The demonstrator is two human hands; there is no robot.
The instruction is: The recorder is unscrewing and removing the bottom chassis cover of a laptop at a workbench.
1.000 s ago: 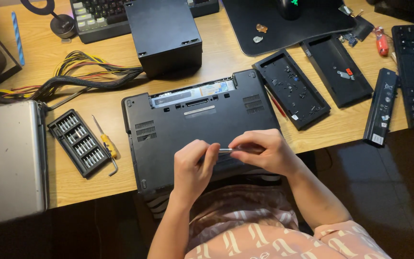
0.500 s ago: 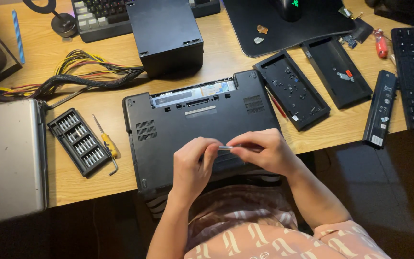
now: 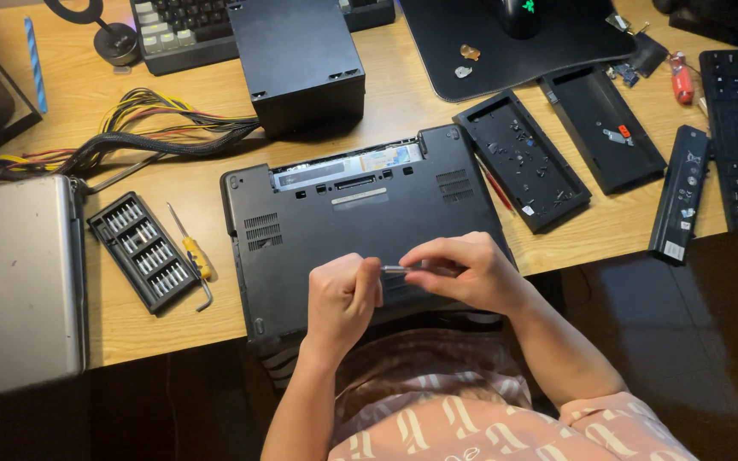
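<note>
— While I sit at the wooden desk (image 3: 403, 94), what sits biggest in front of me?

— My upturned black laptop (image 3: 360, 222), base facing up, its near edge hanging over the desk edge above my lap. A pale bluish rectangular label (image 3: 348, 166) runs along its open bay at the far side.

— And left of it?

— A closed silver laptop (image 3: 14, 282), flat at the desk's left end. Behind the black one stands a black box-shaped power unit (image 3: 301, 64), its bundle of yellow and black cables (image 3: 143, 132) trailing left.

— Any containers?

— Two black plastic covers lie hollow side up on the right: the nearer cover (image 3: 523, 171) holds scattered small bits, too small to tell apart; the farther cover (image 3: 604, 128) holds a small red and grey piece. Right of those lies a long black battery (image 3: 681, 192) with a white label at its near end. Left of the laptop, an open bit case (image 3: 143, 252) holds rows of silver bits, with a yellow-handled screwdriver (image 3: 190, 248) just beside it.

— And your hands?

— My left hand (image 3: 343, 294) is curled into a fist, fingers together around one end of a slim silver driver (image 3: 407, 269). My right hand (image 3: 463, 269) pinches the other end, fingertips clamped on it, over the laptop's near edge.
</note>
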